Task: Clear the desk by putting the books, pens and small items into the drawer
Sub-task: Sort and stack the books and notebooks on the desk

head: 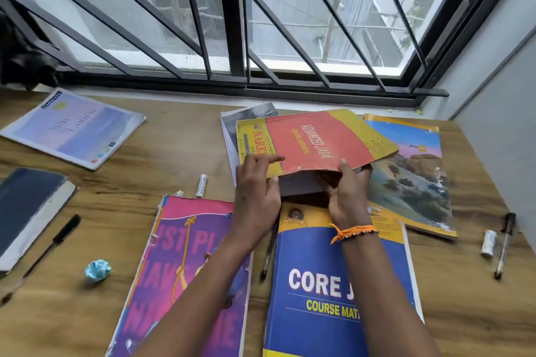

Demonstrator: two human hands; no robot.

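Both hands grip the near edge of the red-and-yellow "Advanced Java" paperback book (pixel 316 142) at the far middle of the wooden bench (pixel 179 148): the left hand (pixel 255 182) pinches its corner, the right hand (pixel 346 190) curls under its raised cover, above the blue "Core Java" book (pixel 322 284).

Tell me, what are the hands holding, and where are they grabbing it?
Both hands hold the red and yellow book by its near edge: left hand at the near left corner, right hand further right, thumb on the cover.
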